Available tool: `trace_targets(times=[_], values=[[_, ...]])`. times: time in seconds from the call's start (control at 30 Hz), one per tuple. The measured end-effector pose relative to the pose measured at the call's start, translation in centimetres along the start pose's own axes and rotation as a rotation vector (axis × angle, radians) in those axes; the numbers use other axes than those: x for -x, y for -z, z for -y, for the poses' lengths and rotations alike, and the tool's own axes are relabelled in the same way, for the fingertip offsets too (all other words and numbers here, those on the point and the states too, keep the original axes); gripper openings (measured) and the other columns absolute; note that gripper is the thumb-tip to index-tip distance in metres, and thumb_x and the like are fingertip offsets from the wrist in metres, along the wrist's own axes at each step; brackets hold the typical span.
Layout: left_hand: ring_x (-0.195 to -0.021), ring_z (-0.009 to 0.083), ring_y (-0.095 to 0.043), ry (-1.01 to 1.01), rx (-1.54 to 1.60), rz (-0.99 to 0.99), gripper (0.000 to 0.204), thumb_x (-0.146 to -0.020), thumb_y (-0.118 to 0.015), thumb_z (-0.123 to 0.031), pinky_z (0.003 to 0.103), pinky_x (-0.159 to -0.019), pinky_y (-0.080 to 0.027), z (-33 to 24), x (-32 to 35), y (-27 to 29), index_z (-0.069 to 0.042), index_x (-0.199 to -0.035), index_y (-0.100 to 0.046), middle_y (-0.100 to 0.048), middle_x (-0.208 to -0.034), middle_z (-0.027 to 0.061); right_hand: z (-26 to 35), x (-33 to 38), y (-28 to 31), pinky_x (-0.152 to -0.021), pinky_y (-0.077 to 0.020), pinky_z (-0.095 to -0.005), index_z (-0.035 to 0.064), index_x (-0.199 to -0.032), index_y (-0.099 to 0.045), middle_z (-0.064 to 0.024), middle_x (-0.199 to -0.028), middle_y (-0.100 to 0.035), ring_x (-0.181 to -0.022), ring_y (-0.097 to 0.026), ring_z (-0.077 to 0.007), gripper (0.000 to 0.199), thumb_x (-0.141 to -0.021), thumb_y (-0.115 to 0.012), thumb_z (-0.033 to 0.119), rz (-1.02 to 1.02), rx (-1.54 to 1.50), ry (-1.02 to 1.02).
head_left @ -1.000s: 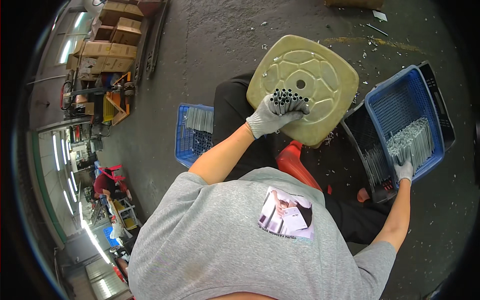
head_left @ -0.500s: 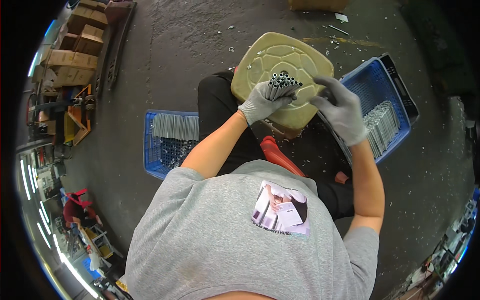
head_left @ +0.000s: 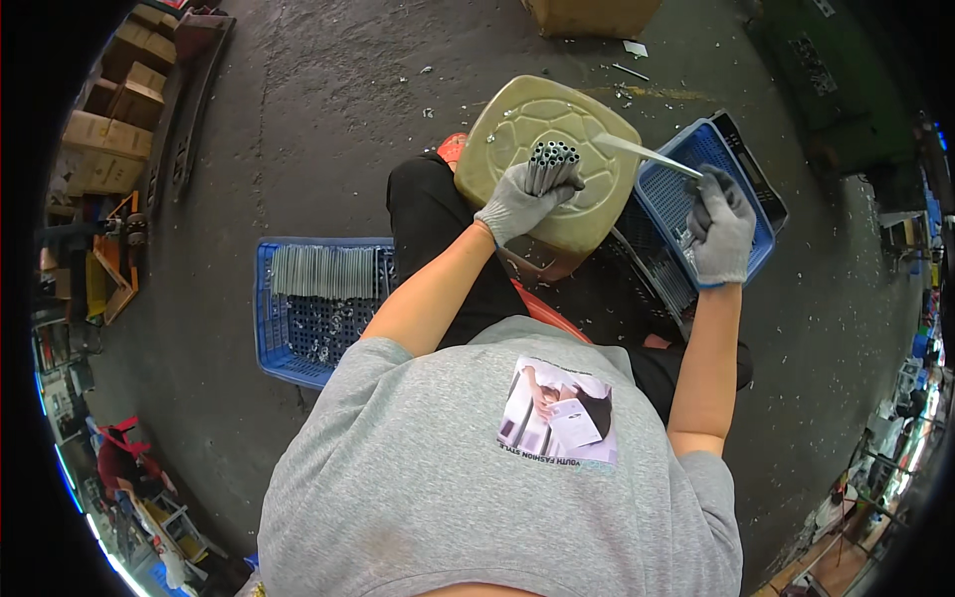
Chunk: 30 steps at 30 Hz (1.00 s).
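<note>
My left hand (head_left: pixel 517 202), in a grey work glove, grips a bundle of short metal tubes (head_left: pixel 553 164) held upright on a beige plastic stool top (head_left: pixel 517 119). My right hand (head_left: pixel 720 227), also gloved, holds a single thin metal tube (head_left: pixel 647 154) that slants up and left toward the bundle, over a blue plastic crate (head_left: pixel 696 159) on my right. A second blue crate (head_left: pixel 288 328) on my left holds a neat row of tubes (head_left: pixel 320 271) along its far side.
Dark concrete floor all around, littered with small scraps. A cardboard box (head_left: pixel 589 14) stands beyond the stool. Stacked cartons (head_left: pixel 109 129) and a pallet line the far left. A red stool edge (head_left: pixel 542 313) shows under my legs.
My right hand left the bundle, moved right over the blue crate and now holds a single tube. The left hand still grips the bundle on the stool.
</note>
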<state>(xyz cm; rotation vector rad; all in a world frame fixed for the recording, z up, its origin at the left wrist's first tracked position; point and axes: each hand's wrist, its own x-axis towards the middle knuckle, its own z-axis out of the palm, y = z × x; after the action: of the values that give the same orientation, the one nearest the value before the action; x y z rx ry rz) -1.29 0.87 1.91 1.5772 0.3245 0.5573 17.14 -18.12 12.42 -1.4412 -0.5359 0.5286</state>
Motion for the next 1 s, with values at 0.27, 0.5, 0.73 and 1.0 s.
trace_targets(times=[0.27, 0.5, 0.73, 1.0], values=[[-0.089, 0.0119, -0.067, 0.021, 0.117, -0.111, 0.022, -0.084, -0.066, 0.003, 0.023, -0.081, -0.053, 0.7, -0.1, -0.6, -0.002, -0.106, -0.067, -0.071, -0.103, 0.0046, -8.8, 2.7, -5.6, -0.037, -0.0194, -0.0152, 0.0051, -0.115, -0.055, -0.0103, -0.091, -0.066, -0.046, -0.029, -0.0009, 0.019, -0.096, -0.053, 0.003, 0.011, -0.736, -0.583], [-0.089, 0.012, -0.067, 0.027, 0.275, -0.18, 0.023, -0.085, -0.064, 0.004, 0.022, -0.08, -0.052, -1.2, -0.2, -0.6, -0.002, -0.107, -0.067, -0.07, -0.106, 0.0044, -12.2, 1.7, -9.5, -0.042, -0.0296, -0.0184, 0.0044, -0.11, -0.06, -0.008, -0.081, -0.064, -0.047, -0.039, -0.005, 0.018, -0.092, -0.059, 0.004, 0.113, -0.516, -0.297], [-0.085, 0.0124, -0.067, -0.182, -0.065, -0.138, 0.026, -0.084, -0.064, 0.004, 0.022, -0.078, -0.052, 0.2, 0.1, -0.1, -0.001, -0.109, -0.067, -0.07, -0.103, 0.0033, -11.1, 1.3, -11.5, -0.052, -0.0426, -0.0221, 0.0017, -0.105, -0.063, -0.0045, -0.074, -0.062, -0.053, -0.048, -0.0113, 0.016, -0.09, -0.059, 0.003, -0.002, 0.211, 0.365], [-0.082, 0.0128, -0.067, -0.115, -0.201, -0.097, 0.026, -0.083, -0.064, 0.006, 0.023, -0.077, -0.052, 0.0, 0.5, 0.2, -0.001, -0.108, -0.068, -0.071, -0.096, 0.0028, -10.3, 1.5, -9.3, -0.06, -0.0469, -0.0249, 0.0018, -0.094, -0.067, -0.0052, -0.081, -0.065, -0.062, -0.056, -0.0145, 0.01, -0.087, -0.061, 0.006, 0.046, 0.464, 0.367]])
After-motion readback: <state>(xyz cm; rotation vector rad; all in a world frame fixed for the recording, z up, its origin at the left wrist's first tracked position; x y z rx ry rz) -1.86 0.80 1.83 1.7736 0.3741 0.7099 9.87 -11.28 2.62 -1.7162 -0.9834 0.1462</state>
